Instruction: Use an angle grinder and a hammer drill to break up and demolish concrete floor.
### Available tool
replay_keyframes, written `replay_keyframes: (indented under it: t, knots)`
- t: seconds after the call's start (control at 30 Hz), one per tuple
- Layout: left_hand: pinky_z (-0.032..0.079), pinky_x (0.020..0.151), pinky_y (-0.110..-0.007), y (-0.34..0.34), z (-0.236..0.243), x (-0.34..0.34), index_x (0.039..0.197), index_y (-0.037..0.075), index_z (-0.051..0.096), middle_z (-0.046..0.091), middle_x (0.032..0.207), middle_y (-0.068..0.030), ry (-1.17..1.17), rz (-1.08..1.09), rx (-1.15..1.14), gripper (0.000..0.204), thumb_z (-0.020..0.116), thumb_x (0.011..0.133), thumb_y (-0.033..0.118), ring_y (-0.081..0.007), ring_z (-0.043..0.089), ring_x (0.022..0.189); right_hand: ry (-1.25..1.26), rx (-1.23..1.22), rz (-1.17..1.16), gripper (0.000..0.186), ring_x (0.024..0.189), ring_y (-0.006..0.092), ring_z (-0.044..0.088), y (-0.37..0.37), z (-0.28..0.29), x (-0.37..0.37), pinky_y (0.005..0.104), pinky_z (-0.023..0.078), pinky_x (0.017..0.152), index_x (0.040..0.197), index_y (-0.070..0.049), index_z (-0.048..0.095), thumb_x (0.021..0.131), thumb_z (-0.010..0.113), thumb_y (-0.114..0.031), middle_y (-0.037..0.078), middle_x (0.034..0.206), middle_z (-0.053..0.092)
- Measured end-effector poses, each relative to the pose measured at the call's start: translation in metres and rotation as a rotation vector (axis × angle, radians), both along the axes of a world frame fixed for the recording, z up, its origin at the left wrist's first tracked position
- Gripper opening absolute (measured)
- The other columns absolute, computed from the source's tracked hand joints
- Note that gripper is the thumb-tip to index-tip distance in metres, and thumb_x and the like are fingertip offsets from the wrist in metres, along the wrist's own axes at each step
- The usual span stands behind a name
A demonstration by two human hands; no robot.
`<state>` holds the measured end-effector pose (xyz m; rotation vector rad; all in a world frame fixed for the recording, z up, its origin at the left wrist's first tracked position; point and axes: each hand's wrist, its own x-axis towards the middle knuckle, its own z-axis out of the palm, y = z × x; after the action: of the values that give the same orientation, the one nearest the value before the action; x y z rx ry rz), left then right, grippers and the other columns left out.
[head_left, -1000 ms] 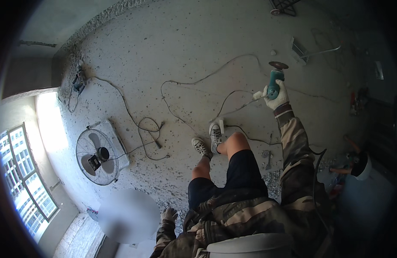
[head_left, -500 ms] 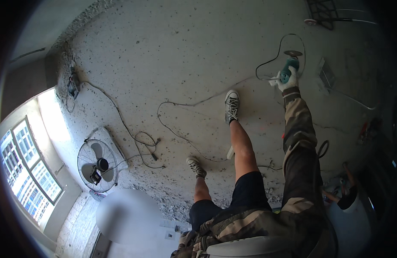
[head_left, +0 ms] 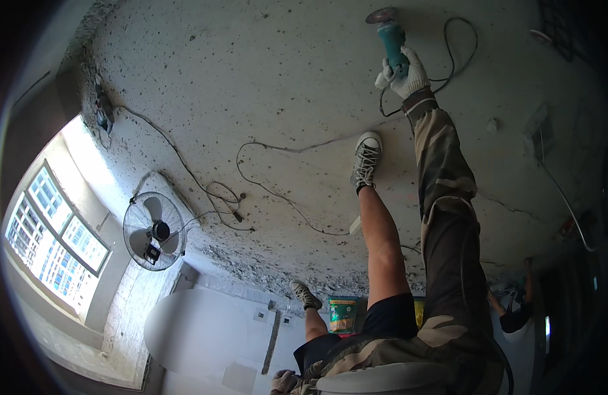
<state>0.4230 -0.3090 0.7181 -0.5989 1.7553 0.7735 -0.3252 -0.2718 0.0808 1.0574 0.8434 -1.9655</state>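
In a white knitted glove, my right hand (head_left: 411,74) is closed around the body of a teal angle grinder (head_left: 391,45). The grinder's round disc (head_left: 381,15) points away from me, at the far end of my outstretched arm. A dark power cord (head_left: 474,49) loops beside it and trails back past my wrist. My left hand (head_left: 284,380), gloved too, shows only in part at the lower edge, close to my body; its fingers are not clear enough to read.
Cords (head_left: 251,186) snake over the pitted grey floor around my shoes. A round fan (head_left: 154,230) stands at left near the window (head_left: 57,227). A green bag (head_left: 343,314) lies behind my legs. Another person (head_left: 516,318) is at lower right; a dark metal frame (head_left: 559,33) is far right.
My right hand has carried the grinder farther out and to the left. The view has shifted too, bringing the green bag into sight behind my legs.
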Motion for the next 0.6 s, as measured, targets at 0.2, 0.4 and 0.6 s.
replay_keyframes:
  t: [0.2,0.4,0.6]
  knots:
    - [0.052,0.076,-0.031,0.008,-0.018,-0.031,0.101,-0.001,0.064,0.069,0.096,-0.0101,-0.771,0.933,-0.298,0.027,0.063,0.084,0.020,-0.0189,0.064,0.086,-0.116,0.224,0.032,0.017,0.058,0.0177,0.056,0.058,-0.007,0.067,0.0269,0.047,0.045,0.089,-0.007,0.052,0.088,0.063,-0.020,0.004,0.071,0.054]
    - [0.054,0.074,-0.041,-0.010,-0.046,-0.052,0.115,-0.001,0.051,0.062,0.106,-0.0149,-0.752,1.659,-0.302,0.035,0.058,0.087,0.017,-0.0294,0.065,0.088,-0.205,0.796,0.196,0.015,0.045,0.0084,0.046,0.181,0.043,0.133,0.0184,0.039,0.036,0.078,-0.007,0.050,0.090,0.056,-0.014,0.002,0.064,0.051]
    - [0.053,0.073,-0.039,-0.003,-0.064,-0.029,0.115,0.003,0.052,0.062,0.103,-0.0112,-0.624,1.671,-0.347,0.033,0.058,0.088,0.022,-0.0244,0.063,0.090,0.400,1.096,0.531,0.005,0.055,0.0106,0.050,0.245,0.103,0.008,0.0277,0.044,0.048,0.085,-0.002,0.054,0.082,0.051,-0.004,0.003,0.064,0.053]
